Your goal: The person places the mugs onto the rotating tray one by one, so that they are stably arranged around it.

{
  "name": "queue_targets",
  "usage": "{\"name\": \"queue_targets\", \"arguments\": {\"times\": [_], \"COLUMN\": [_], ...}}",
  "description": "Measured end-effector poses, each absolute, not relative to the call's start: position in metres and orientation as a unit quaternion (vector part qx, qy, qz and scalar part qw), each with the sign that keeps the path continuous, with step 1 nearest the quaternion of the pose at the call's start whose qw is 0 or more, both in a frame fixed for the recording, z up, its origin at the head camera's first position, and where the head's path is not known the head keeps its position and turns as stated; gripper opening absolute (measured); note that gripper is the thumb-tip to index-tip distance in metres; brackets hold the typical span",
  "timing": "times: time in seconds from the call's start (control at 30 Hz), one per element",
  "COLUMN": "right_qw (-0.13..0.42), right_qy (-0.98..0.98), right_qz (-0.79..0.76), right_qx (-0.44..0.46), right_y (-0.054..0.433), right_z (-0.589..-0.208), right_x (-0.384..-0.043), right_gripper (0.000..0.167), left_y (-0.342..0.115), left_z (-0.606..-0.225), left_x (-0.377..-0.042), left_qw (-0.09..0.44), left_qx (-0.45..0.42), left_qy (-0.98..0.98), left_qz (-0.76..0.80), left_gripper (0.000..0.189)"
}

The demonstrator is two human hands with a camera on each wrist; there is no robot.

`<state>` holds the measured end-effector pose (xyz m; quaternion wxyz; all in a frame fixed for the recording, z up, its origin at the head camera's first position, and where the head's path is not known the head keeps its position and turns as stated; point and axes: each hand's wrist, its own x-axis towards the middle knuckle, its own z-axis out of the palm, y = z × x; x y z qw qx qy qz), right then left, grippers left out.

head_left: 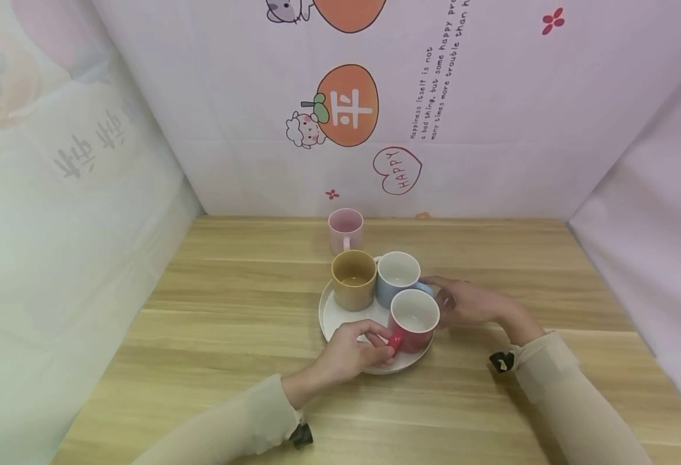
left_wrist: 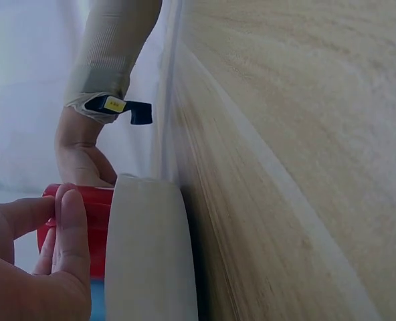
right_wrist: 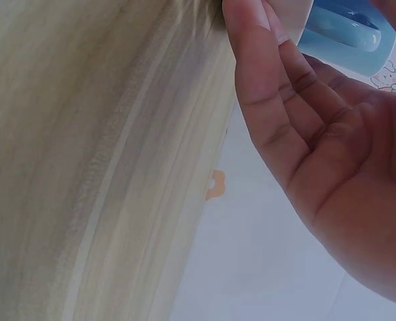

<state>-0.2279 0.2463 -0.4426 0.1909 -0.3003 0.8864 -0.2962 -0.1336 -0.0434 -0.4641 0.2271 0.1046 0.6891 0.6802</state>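
A round white plate (head_left: pixel 335 318) carries a red mug (head_left: pixel 417 340), a light blue mug (head_left: pixel 386 292) and a mustard-brown mug (head_left: pixel 354 294), all upright. My left hand (head_left: pixel 348 352) pinches the red mug's handle between thumb and fingers at the plate's front. In the left wrist view, the red mug (left_wrist: pixel 97 234) stands against the plate's pale side (left_wrist: pixel 148 247). To the right of the mugs is my right hand (head_left: pixel 474 303), its fingers extended toward the plate's edge beside the blue mug's handle (right_wrist: pixel 348 30). Whether its fingertips touch the plate is hard to tell.
Behind the plate, near the wall, a pink mug (head_left: pixel 337 240) stands on the wooden table (head_left: pixel 230 310). A white printed cloth (head_left: pixel 247 155) hangs at the back, and pale cloth hangs on both sides.
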Motion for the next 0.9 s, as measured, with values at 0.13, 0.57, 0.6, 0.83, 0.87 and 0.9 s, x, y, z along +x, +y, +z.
{"name": "queue_targets", "arguments": {"times": [0.13, 0.57, 0.6, 0.83, 0.87, 0.9], "right_qw": [0.193, 0.21, 0.212, 0.218, 0.218, 0.216], "right_qy": [0.888, 0.881, 0.881, 0.881, 0.881, 0.881], "right_qz": [-0.295, -0.305, -0.306, -0.31, -0.311, -0.31], "right_qx": [-0.297, -0.295, -0.293, -0.284, -0.284, -0.285], "right_y": [0.247, 0.248, 0.248, 0.249, 0.249, 0.25], "right_z": [-0.443, -0.443, -0.443, -0.442, -0.442, -0.442], "right_x": [-0.228, -0.229, -0.229, -0.227, -0.227, -0.227], "right_gripper": [0.079, 0.083, 0.083, 0.086, 0.086, 0.086], "left_y": [-0.044, -0.066, -0.068, -0.083, -0.085, -0.087], "left_z": [-0.463, -0.455, -0.455, -0.451, -0.45, -0.449], "left_x": [-0.133, -0.145, -0.147, -0.156, -0.158, -0.159], "left_qw": [0.223, 0.163, 0.157, 0.129, 0.125, 0.119], "left_qx": [0.108, 0.148, 0.147, 0.142, 0.142, 0.143], "left_qy": [0.695, 0.75, 0.753, 0.777, 0.78, 0.782], "left_qz": [0.675, 0.623, 0.622, 0.6, 0.597, 0.594], "left_gripper": [0.024, 0.023, 0.023, 0.026, 0.025, 0.025]}}
